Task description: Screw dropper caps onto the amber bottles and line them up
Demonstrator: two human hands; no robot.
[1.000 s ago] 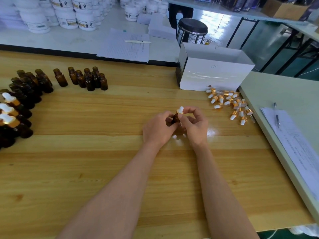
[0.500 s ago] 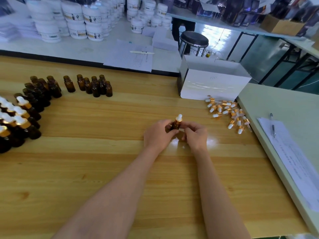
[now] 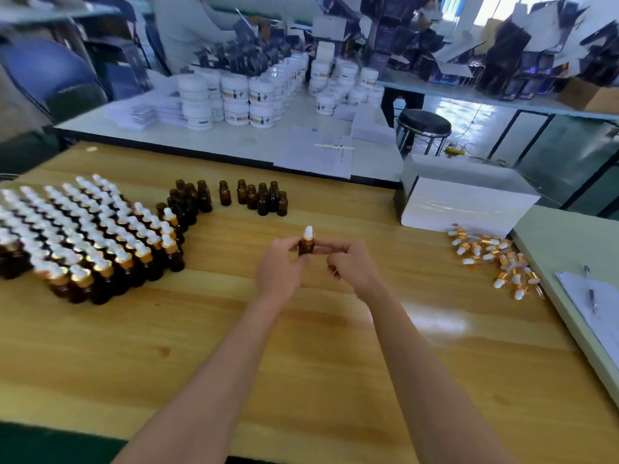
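My left hand (image 3: pixel 281 269) grips a small amber bottle (image 3: pixel 306 246) upright above the wooden table (image 3: pixel 301 363); a white-and-gold dropper cap (image 3: pixel 308 233) sits on its neck. My right hand (image 3: pixel 351 266) is just right of it, fingers loosely curled, index tip by the bottle's side, thumb off it. A big block of capped bottles (image 3: pixel 83 236) stands in rows at the left. Uncapped amber bottles (image 3: pixel 261 197) cluster behind it. Loose dropper caps (image 3: pixel 492 256) lie in a heap at the right.
A white open box (image 3: pixel 465 202) stands behind the caps. A pale side table with papers and a pen (image 3: pixel 591 296) adjoins on the right. Beyond are a white table with jars (image 3: pixel 234 95) and papers, a black stool (image 3: pixel 423 123), and a person (image 3: pixel 187 25).
The view has tilted up and left, bringing the block of capped bottles into sight. My right hand has come off the cap and drawn slightly right; the left still holds the bottle.
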